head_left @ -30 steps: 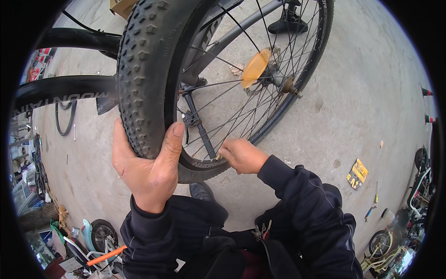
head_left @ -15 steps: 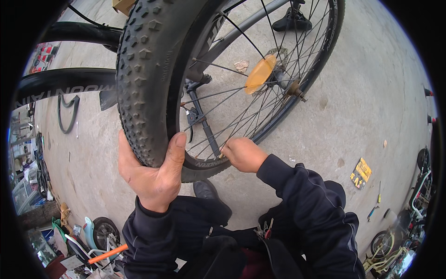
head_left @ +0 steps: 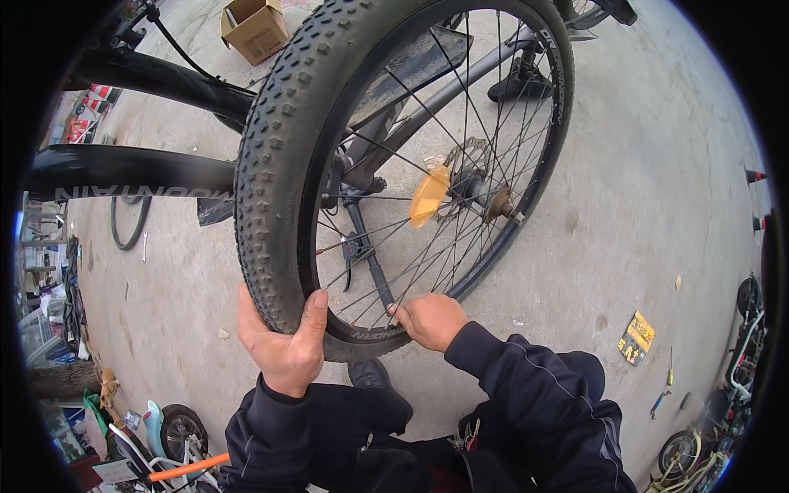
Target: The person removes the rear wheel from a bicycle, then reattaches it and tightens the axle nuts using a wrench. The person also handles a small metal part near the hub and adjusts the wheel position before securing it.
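Note:
My left hand [head_left: 283, 345] grips the knobby black tire [head_left: 271, 181] of a bicycle wheel at its lower left, thumb on the near sidewall and fingers wrapped round the tread. At the bottom of the rim, my right hand [head_left: 423, 320] is closed in a pinch on what looks like a small valve, largely hidden by my fingers. Among the spokes above it are an amber reflector [head_left: 429, 197], a disc rotor [head_left: 470, 152] and the hub axle [head_left: 503, 204]. Black fork legs [head_left: 131, 168] extend leftward behind the tire.
An upside-down bicycle frame [head_left: 444, 99] rests behind on its handlebar [head_left: 376, 275] and saddle [head_left: 518, 86]. Around lie a cardboard box [head_left: 251, 37], rubber loop [head_left: 123, 234], wrench [head_left: 145, 246], yellow card [head_left: 637, 337] and screwdriver [head_left: 671, 366]. Parked two-wheelers [head_left: 744, 361] and clutter [head_left: 49, 312] line both sides.
The wheel and both hands sit lower in the picture than before, and more of the cardboard box and frame shows at the top. Both hands keep their holds.

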